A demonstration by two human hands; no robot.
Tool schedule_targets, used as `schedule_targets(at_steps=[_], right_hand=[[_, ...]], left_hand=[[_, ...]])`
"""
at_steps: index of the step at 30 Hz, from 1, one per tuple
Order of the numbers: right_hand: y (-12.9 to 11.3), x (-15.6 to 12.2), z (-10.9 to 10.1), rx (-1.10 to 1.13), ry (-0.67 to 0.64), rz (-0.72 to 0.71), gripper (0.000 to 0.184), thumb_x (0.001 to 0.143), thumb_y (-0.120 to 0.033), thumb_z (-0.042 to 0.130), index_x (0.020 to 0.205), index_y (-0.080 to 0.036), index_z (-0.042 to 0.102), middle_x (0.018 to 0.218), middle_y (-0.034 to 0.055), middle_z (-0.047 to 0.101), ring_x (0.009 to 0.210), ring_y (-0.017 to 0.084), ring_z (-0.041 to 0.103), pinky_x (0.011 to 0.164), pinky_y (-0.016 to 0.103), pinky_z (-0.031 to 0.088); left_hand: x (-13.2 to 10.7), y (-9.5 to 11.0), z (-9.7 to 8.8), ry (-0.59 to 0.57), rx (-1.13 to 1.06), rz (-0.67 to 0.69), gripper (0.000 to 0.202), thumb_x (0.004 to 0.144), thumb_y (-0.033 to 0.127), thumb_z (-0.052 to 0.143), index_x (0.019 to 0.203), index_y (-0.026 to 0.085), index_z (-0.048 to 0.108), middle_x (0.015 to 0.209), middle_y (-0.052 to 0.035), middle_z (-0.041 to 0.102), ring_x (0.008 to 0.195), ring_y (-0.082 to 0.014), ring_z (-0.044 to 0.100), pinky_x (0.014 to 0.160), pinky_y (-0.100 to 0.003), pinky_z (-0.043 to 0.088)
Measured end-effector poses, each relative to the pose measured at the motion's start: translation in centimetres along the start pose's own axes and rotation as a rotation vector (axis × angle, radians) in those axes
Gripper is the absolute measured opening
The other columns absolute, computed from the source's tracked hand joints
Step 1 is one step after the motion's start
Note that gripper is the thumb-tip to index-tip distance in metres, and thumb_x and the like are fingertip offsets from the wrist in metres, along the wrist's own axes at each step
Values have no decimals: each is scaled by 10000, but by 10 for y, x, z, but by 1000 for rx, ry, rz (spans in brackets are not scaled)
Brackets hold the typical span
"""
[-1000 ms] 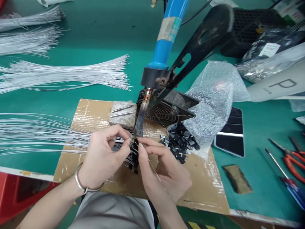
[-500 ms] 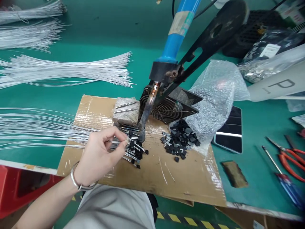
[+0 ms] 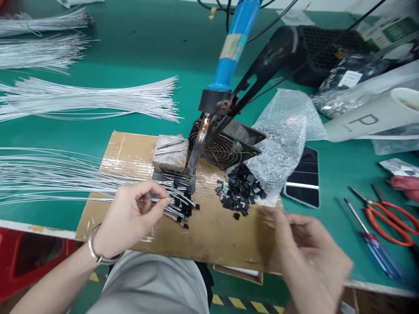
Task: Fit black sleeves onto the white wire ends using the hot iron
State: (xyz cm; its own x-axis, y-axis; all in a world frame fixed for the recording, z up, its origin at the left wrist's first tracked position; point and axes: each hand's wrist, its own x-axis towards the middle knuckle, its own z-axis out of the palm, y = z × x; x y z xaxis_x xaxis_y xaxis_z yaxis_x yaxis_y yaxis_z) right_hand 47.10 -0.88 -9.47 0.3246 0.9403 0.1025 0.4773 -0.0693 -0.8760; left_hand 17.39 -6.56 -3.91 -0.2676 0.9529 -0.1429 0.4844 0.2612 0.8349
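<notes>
- 1 head-worn cam; faced fwd & steeply down onto green bench (image 3: 144,56).
- Nearest: wearer's grey top (image 3: 157,283), seen from above, near side, approx. ctr.
- L hand (image 3: 132,213) & R hand (image 3: 309,248) were close to cam, near side.
- Cardboard (image 3: 212,248) lay approx. mid-view.
- Wide span: ran from red plastic item (image 3: 11,266), near left, to orange-handled pliers (image 3: 371,222), right.
- Far: view reached bench's back edge.

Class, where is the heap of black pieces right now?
In the head view, the heap lies right of centre on the cardboard, below the fan and beside the bubble wrap.
</notes>
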Motion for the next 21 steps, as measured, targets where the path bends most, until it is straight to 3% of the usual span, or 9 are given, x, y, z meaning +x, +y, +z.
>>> schedule_targets(at_steps=[5,7,10,13,18,21], right_hand=[[1,-10,42,147,-72,-33,323,871,-505,792,800,-217,665,929,90,803,839,239,767,817,372,595],[-3,-14,50,182,-107,-53,283,912,-453,762,811,-211,656,953,86,799,848,224,763,821,361,591],[-9,-18,52,174,-34,-72,230,942,-417,736,869,-208,672,862,36,745,767,180,708,758,313,557],[-11,-18,49,221,25,-75,264,1013,-438,629,915,-201,692,730,-8,659,619,145,614,626,280,510],[-8,-20,44,393,-32,-62,577,1059,-573,372,967,-153,757,826,92,747,677,204,696,612,343,579],[-6,-23,45,434,-22,-49,545,1065,-557,378,937,-173,741,692,25,658,559,163,618,518,297,525]], left_hand=[[0,-5,-1,9,54,81,178,903,318,641,785,212,722,791,-47,764,639,-178,626,552,-284,462],[0,-10,-2,16,73,160,157,924,295,652,804,225,727,835,-33,776,748,-196,682,687,-313,519],[1,-19,-1,74,125,302,104,926,262,690,840,257,749,924,-18,785,925,-226,694,892,-369,505],[2,-26,-2,95,140,359,88,921,267,706,852,294,753,906,1,775,904,-236,677,871,-383,491],[3,-29,-5,73,118,337,65,927,312,703,874,322,740,910,8,767,858,-248,693,803,-397,505],[3,-33,-4,85,178,400,81,934,312,694,893,333,761,962,-16,763,925,-281,686,839,-435,507]])
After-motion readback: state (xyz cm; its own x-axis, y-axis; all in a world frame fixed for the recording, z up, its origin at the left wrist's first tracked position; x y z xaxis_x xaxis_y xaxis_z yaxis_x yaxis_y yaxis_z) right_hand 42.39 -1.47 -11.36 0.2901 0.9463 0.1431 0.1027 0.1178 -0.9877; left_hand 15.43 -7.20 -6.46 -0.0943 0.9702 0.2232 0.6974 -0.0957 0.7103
